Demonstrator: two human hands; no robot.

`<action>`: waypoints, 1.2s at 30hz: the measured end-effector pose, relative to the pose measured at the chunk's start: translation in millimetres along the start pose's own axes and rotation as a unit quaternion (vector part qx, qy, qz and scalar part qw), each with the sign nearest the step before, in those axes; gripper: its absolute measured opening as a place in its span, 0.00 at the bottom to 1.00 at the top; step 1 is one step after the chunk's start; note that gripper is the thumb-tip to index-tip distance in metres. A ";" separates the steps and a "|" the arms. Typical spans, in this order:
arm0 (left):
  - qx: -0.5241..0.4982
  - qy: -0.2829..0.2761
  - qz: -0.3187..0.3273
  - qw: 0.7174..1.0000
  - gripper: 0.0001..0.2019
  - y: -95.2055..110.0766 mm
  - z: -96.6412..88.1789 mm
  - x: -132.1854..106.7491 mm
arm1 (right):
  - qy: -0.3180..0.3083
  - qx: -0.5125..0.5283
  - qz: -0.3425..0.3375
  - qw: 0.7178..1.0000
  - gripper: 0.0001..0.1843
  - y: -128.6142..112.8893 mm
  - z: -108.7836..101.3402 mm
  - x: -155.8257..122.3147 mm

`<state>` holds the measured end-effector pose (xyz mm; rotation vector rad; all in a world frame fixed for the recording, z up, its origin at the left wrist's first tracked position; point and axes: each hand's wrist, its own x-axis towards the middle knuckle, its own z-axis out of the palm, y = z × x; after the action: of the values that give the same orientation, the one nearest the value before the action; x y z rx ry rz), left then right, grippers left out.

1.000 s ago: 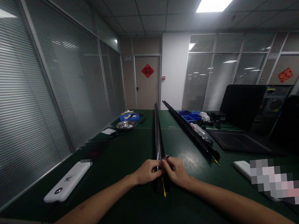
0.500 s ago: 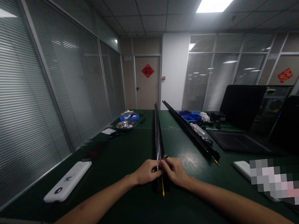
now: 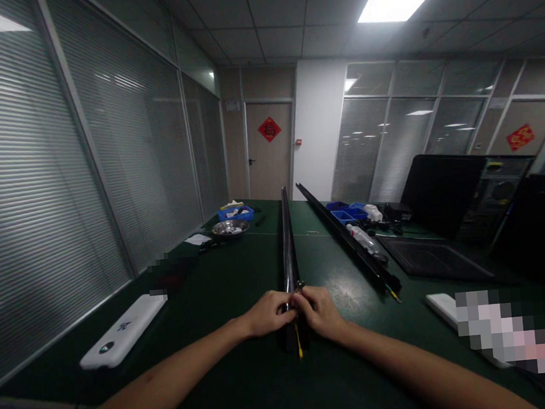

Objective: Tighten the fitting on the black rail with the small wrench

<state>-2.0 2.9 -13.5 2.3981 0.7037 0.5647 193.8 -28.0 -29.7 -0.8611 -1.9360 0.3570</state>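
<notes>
A long black rail (image 3: 288,248) lies along the middle of the green table (image 3: 232,284), running away from me. My left hand (image 3: 265,313) and my right hand (image 3: 321,313) meet over its near end, fingers curled and pinched together. A small metal part (image 3: 300,285) shows at my right fingertips. A thin yellow wire (image 3: 299,347) hangs out of the rail's near end below my hands.
A second black rail (image 3: 347,239) lies to the right, with blue bins (image 3: 347,212), a bottle (image 3: 362,237) and a black mat (image 3: 432,259). A white flat case (image 3: 124,330) lies at the left. A metal bowl (image 3: 229,228) and a blue tray (image 3: 235,212) stand further back.
Both hands have stayed on the rail's end with only small finger movements. The yellow wire has shifted slightly.
</notes>
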 end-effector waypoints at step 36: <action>-0.010 -0.004 -0.015 1.000 0.09 4.9 -2.2 -1.3 | 0.019 0.009 0.025 0.999 0.22 -2.6 -0.6 -0.3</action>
<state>-2.5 -0.4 -9.1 2.3659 0.7269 0.5471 193.3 -30.2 -28.1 -0.8993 -1.8768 0.3849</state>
